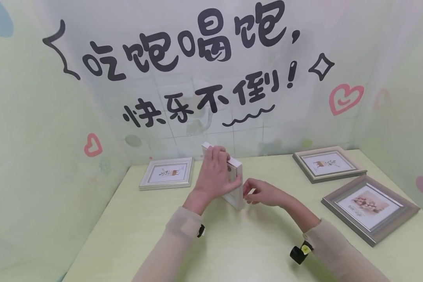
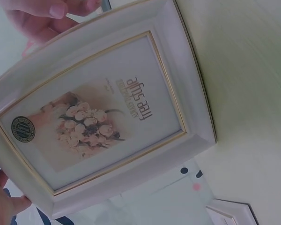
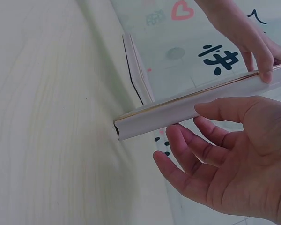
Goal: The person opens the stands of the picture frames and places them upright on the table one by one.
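A white picture frame [image 1: 237, 192] with gold lines stands upright on the table. My left hand [image 1: 214, 172] grips it from above, fingers over its top edge. Its front, seen in the left wrist view, holds a flower print [image 2: 86, 124] with lettering and a round dark sticker [image 2: 23, 129]. Close against the frame's near side edge is my right hand [image 1: 266, 192]. In the right wrist view, its thumb [image 3: 210, 110] touches that edge, while the other fingers are loosely bent beneath, not wrapped round it. The frame's back is mostly hidden.
Another pale frame [image 1: 167, 173] lies flat at the back left of the table [image 1: 127, 235]. To the right lie a beige frame [image 1: 329, 163] and a larger brown-grey frame [image 1: 370, 207]. A printed curtain [image 1: 211, 129] hangs behind the table.
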`<control>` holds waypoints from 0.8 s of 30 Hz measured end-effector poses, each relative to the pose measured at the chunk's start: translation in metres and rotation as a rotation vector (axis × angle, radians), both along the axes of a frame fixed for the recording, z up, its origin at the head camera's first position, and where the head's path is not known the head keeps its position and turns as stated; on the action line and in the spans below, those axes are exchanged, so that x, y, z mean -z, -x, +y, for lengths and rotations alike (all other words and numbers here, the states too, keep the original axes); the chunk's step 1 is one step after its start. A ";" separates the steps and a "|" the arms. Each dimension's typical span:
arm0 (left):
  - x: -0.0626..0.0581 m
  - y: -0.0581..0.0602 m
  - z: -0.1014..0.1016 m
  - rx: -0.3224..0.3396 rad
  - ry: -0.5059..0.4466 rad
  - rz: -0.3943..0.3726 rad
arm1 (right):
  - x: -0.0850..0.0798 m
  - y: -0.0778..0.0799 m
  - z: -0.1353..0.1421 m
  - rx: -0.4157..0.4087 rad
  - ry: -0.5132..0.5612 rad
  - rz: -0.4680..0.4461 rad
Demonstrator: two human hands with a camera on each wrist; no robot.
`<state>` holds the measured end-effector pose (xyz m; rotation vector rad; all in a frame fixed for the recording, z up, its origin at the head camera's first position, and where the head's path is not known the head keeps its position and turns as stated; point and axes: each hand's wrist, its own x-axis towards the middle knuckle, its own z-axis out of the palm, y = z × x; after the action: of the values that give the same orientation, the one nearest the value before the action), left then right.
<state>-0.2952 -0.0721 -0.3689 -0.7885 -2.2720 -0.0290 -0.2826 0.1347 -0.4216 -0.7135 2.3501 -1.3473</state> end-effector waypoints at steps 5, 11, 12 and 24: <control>0.002 0.000 -0.008 0.070 -0.055 -0.036 | -0.003 -0.004 -0.005 -0.055 0.001 -0.020; 0.003 0.000 -0.014 0.162 -0.156 -0.142 | -0.005 -0.006 -0.011 -0.133 0.025 -0.058; 0.003 0.000 -0.015 0.168 -0.160 -0.145 | -0.005 -0.006 -0.012 -0.140 0.023 -0.059; 0.000 -0.003 -0.034 0.218 -0.133 -0.082 | -0.020 0.008 -0.034 -0.028 -0.068 0.245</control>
<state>-0.2917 -0.1056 -0.3694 -0.9749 -2.2231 -0.3155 -0.2905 0.1004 -0.4016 -0.9335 2.5490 -1.2229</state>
